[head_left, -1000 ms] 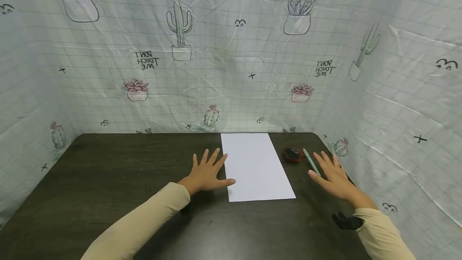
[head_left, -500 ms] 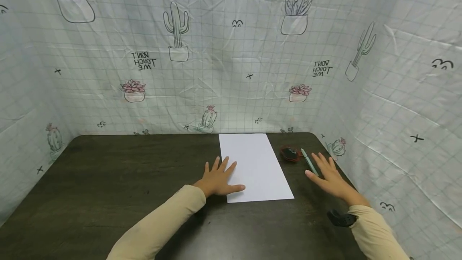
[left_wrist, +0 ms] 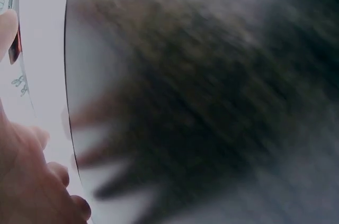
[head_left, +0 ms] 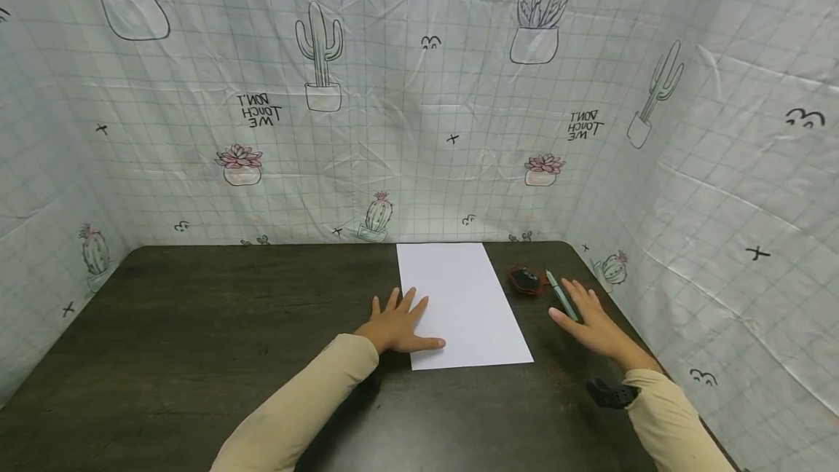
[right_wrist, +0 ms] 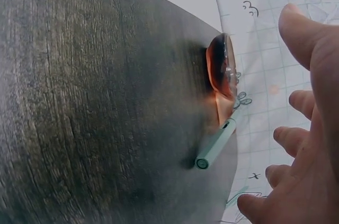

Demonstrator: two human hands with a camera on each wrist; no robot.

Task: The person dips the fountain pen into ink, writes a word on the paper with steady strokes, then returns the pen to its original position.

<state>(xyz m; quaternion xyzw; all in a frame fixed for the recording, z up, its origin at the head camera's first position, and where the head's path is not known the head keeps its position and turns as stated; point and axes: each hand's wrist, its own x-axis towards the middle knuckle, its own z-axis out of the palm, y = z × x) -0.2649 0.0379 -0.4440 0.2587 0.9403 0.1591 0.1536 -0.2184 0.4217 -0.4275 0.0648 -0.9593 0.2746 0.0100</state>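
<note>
A white sheet of paper [head_left: 468, 297] lies on the dark table. My left hand [head_left: 396, 328], fingers spread, rests over its left edge. In the left wrist view that hand [left_wrist: 34, 176] shows beside the paper [left_wrist: 45, 38]. To the right of the sheet lies a light green pen [head_left: 562, 296], and my right hand [head_left: 596, 326] is just beside it with fingers extended and nothing held. The right wrist view has this hand [right_wrist: 312, 150] apart from the pen [right_wrist: 216, 144]. Touching or close to the pen's far end is a small dark rounded object with an orange-red translucent rim [right_wrist: 219, 68].
Dark wood-grain table [head_left: 197, 341] stretches left and in front of the paper. A white cactus-print cloth [head_left: 406, 130] hangs behind it and along both sides, close to the right hand. A black band [head_left: 612, 394] is on the right wrist.
My left hand has moved right from beside the paper's edge to lie further over the sheet. My right hand has shifted slightly left, closer to the pen.
</note>
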